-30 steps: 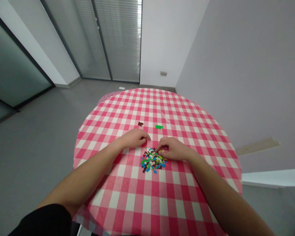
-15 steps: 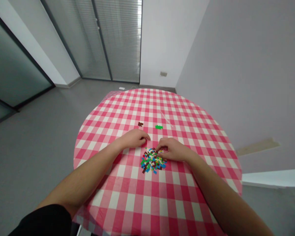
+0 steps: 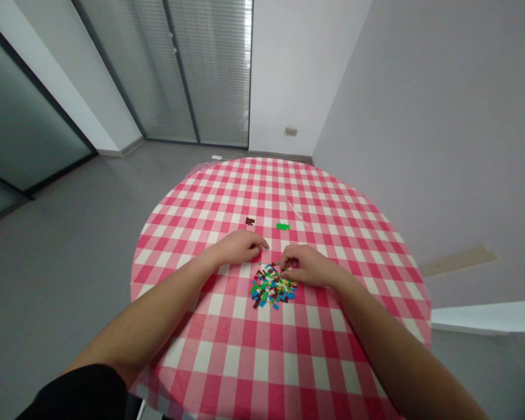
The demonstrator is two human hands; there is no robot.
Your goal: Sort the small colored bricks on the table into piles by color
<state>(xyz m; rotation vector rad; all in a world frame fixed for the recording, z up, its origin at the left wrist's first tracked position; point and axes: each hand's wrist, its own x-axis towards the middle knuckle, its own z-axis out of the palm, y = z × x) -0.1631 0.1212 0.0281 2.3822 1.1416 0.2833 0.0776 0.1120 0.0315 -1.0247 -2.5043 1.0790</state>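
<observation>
A heap of small coloured building bricks (image 3: 272, 290) in blue, green, brown, white and yellow lies in front of me. My right hand (image 3: 306, 265) is at the heap's upper right edge, thumb and forefinger pinched together. Anything between those fingertips is too small to make out. Above and left of the heap, my left hand (image 3: 242, 246) rests with its fingers curled and its fingertips close together; I cannot make out what they hold. Farther off lie a group of brown bricks (image 3: 249, 221) and a group of green bricks (image 3: 283, 226).
All of this is on a round table with a pink and white checked tablecloth (image 3: 231, 356). Behind it stand a glass partition with blinds (image 3: 214, 76) and a white wall with a socket plate (image 3: 291, 132). A grey wall (image 3: 441, 128) rises at the right.
The thumb and forefinger of my right hand have drawn closer together and lifted slightly from the heap. My left hand has barely moved. Both farther groups stay put.
</observation>
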